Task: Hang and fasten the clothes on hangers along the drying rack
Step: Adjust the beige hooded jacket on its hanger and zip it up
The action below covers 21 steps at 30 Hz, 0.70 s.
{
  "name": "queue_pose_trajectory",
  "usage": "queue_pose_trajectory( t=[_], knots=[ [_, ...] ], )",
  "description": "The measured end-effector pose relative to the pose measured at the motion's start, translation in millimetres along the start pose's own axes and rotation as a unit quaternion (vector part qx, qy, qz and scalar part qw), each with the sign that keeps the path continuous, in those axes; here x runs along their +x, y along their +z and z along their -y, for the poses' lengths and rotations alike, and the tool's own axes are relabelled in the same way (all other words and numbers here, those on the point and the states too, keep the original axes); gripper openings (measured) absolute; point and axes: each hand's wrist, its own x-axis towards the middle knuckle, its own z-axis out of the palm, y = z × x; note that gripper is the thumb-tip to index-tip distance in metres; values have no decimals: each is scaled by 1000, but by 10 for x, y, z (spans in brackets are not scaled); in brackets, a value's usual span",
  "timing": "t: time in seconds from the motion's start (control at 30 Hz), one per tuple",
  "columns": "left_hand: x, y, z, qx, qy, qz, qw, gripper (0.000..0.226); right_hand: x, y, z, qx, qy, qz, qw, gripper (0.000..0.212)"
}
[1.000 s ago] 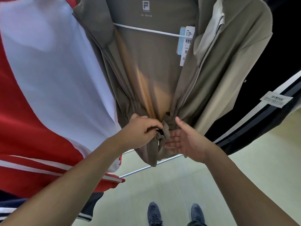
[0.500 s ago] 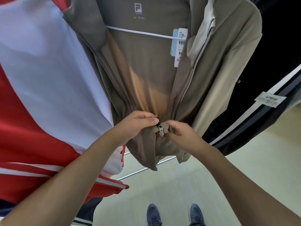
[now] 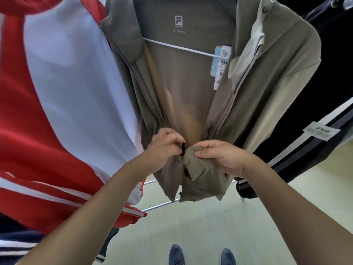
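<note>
An olive-brown zip jacket (image 3: 193, 88) hangs open on a white hanger (image 3: 177, 47) in front of me, with paper price tags (image 3: 221, 64) dangling inside. My left hand (image 3: 164, 146) pinches the dark zipper slider (image 3: 183, 148) at the left front edge near the hem. My right hand (image 3: 219, 155) grips the bunched right front edge of the jacket beside the slider. The two front edges meet between my hands.
A red and white jacket (image 3: 57, 104) hangs close on the left. A black garment with white stripes and a label (image 3: 313, 119) hangs on the right. The rack's lower metal bars (image 3: 160, 204) run behind the hem. My shoes (image 3: 200, 256) stand on the pale floor.
My right hand went from open under the hem to gripping the right front edge. Both hands have brought the jacket's edges together, and the view has tilted slightly.
</note>
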Motion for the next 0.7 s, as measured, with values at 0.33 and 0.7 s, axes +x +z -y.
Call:
queue_pose_trajectory(
  t=[0.33, 0.7],
  knots=[
    [-426, 403, 400, -373, -281, 70, 882, 59, 24, 115, -143, -117, -28, 9, 993, 19],
    [-569, 462, 371, -369, -171, -113, 906, 21, 206, 388, -160, -442, -88, -69, 890, 27]
  ],
)
